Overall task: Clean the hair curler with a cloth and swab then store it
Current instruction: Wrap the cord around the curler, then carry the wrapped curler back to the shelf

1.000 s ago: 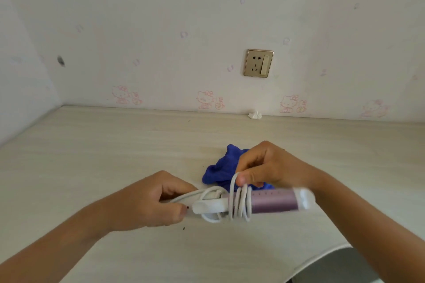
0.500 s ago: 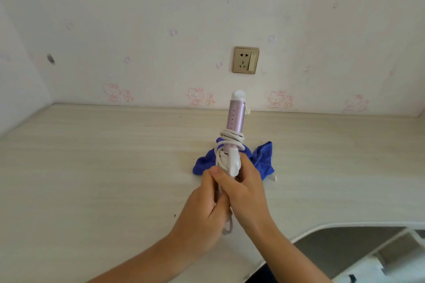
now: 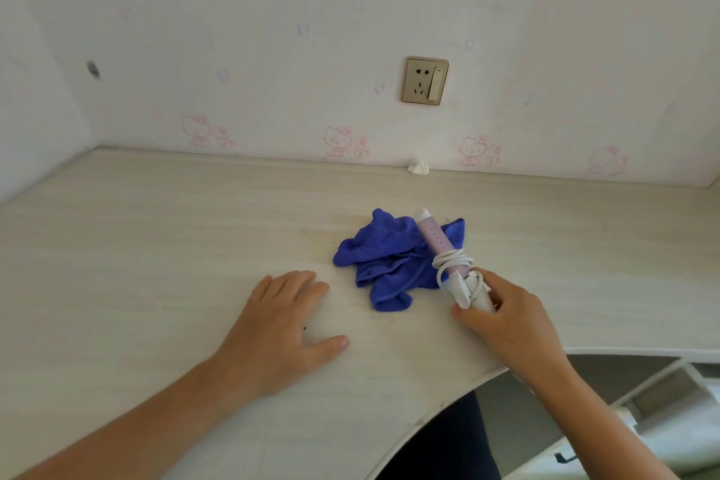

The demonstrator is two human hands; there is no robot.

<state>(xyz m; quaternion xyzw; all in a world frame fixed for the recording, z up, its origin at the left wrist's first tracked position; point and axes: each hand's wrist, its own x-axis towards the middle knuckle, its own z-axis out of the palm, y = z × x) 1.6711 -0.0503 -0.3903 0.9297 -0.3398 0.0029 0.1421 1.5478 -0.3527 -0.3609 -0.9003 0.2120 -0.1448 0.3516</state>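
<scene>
The hair curler (image 3: 436,240) has a lilac barrel and a white handle, with its white cord (image 3: 452,260) wound around the middle. It lies slanted, its tip pointing away over the crumpled blue cloth (image 3: 383,259) on the pale wooden desk (image 3: 156,245). My right hand (image 3: 502,318) grips the white handle end near the desk's front edge. My left hand (image 3: 282,327) rests flat on the desk, fingers spread, left of the cloth and holding nothing. No swab is visible.
A small white crumpled scrap (image 3: 419,168) lies at the back of the desk by the wall. A gold wall socket (image 3: 425,80) sits above it. The desk's curved front edge (image 3: 448,397) drops off at lower right, with white shelving (image 3: 662,401) below.
Both hands held the curler upright half a second ago. Now the left hand has let go and lies flat on the desk, and the right hand has lowered the curler beside the cloth.
</scene>
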